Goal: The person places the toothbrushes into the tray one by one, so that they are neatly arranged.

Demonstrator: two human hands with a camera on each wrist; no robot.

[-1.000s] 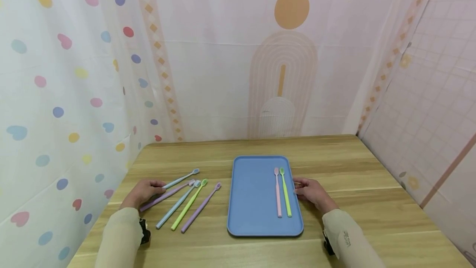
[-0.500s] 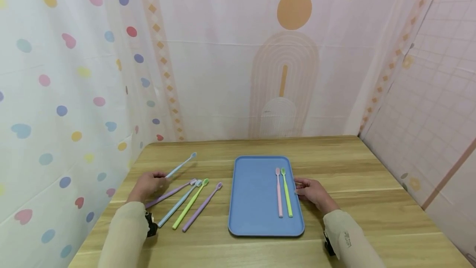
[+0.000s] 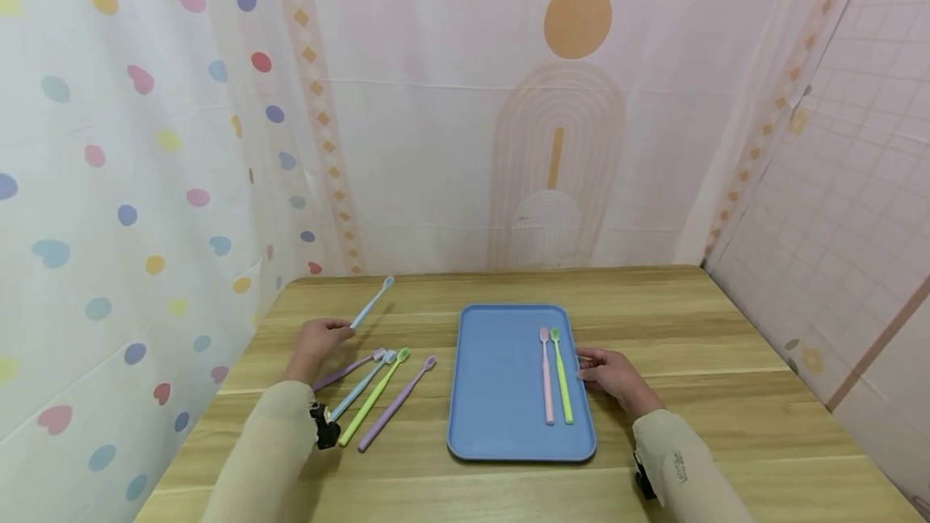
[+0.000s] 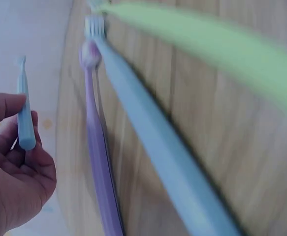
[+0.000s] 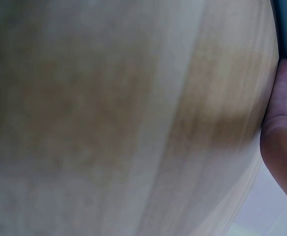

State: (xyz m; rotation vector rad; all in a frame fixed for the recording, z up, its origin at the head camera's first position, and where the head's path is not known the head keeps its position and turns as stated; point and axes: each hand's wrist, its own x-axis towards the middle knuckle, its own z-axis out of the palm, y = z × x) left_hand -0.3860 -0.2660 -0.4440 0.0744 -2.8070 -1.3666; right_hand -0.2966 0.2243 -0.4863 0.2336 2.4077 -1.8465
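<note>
My left hand pinches a light blue toothbrush by its handle end, raised above the table, its head pointing up and away. In the left wrist view thumb and fingers close round this toothbrush. Below it on the table lie a purple toothbrush, another light blue toothbrush, a green toothbrush and a second purple toothbrush. My right hand touches the right edge of a blue tray with extended fingers. On the tray's right side lie a pink toothbrush and a green toothbrush.
The wooden table reaches back to a patterned curtain. Bare tray surface shows left of the pink toothbrush. A strip of tabletop separates the loose toothbrushes from the tray.
My left hand has lifted the light blue toothbrush off the table and carried it away from me and to the right. My right hand stays at the tray edge.
</note>
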